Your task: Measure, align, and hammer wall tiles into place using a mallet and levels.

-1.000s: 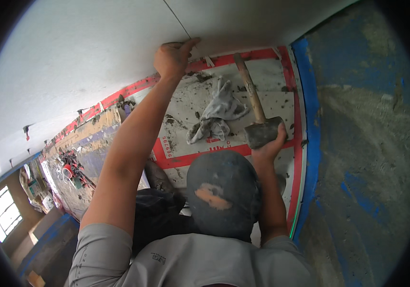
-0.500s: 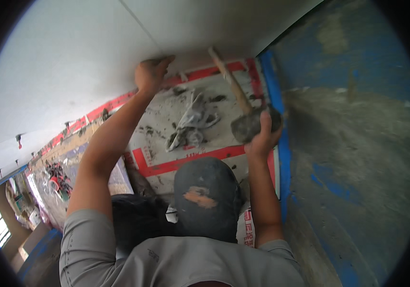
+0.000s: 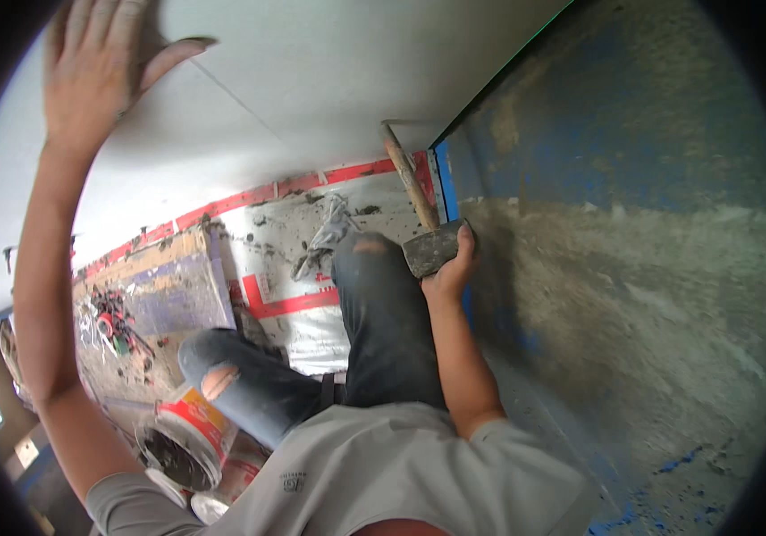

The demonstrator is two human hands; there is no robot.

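Panel (image 3: 311,80) by left hand (image 3: 90,94), mallet (image 3: 430,249) in right hand (image 3: 448,275)

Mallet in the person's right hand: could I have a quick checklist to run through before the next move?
1. Mallet held: ok, in the right hand.
2. Grip on the handle: not ok, the right hand holds the head instead.
3. Handle tip clear of the white panel: cannot tell.
4. Left hand pressed to the panel: cannot tell; it is spread open there, fingertips out of view.
5. Cloth apart from both hands: ok.
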